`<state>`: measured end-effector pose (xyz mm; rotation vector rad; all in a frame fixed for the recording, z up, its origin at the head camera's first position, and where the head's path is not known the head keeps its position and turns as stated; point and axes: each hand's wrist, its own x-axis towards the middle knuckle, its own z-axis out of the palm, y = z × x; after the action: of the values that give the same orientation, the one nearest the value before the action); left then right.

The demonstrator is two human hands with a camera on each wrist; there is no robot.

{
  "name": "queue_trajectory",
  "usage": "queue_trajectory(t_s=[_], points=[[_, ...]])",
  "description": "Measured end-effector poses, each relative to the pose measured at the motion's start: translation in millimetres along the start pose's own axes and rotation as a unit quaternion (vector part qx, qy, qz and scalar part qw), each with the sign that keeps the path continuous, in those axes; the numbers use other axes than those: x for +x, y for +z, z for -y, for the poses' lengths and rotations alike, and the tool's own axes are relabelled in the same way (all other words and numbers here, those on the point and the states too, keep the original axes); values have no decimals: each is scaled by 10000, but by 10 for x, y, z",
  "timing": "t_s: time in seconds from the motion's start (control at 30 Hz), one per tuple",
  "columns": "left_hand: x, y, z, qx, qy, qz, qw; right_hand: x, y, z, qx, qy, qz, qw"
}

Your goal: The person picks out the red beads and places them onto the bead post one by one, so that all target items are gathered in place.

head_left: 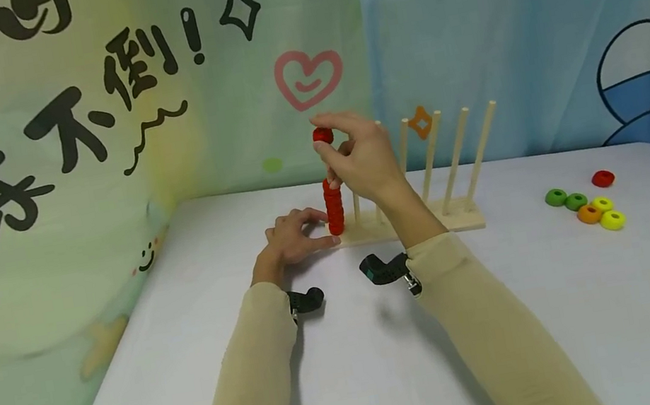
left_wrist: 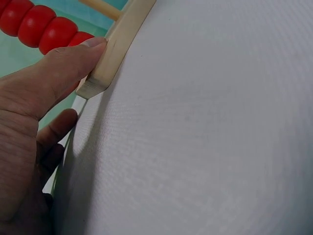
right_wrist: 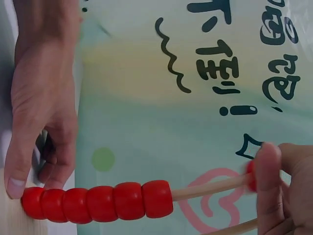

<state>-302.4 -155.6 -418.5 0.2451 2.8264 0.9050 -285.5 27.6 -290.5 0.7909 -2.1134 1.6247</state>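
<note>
A wooden peg stand [head_left: 463,217] with several upright pegs stands on the table. Red beads [head_left: 335,209] are stacked on its leftmost peg; in the right wrist view the bare peg [right_wrist: 210,189] continues past the stack. My right hand [head_left: 363,153] pinches a single red bead [head_left: 323,135] at the top of that peg, between thumb and fingers. My left hand [head_left: 295,237] grips the left end of the stand's base. In the left wrist view its thumb [left_wrist: 73,68] lies on the wooden base [left_wrist: 115,54], beside the lowest beads.
To the right on the white table [head_left: 574,304] lie loose beads: a red one [head_left: 603,178], green ones [head_left: 556,197], an orange one [head_left: 589,213] and yellow ones [head_left: 613,220]. A printed cloth backdrop [head_left: 461,15] hangs behind the table and along its left side.
</note>
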Motion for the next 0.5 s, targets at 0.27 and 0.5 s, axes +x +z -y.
queue_trajectory(t_s=[0.27,0.5], points=[[-4,17,18,-68,-47,-40,10000,-85,-7,95,-6,-96,157,9998],[-16,-7,5,-21,38,-115,9999,-218,-180,270,453,-172,597,9970]])
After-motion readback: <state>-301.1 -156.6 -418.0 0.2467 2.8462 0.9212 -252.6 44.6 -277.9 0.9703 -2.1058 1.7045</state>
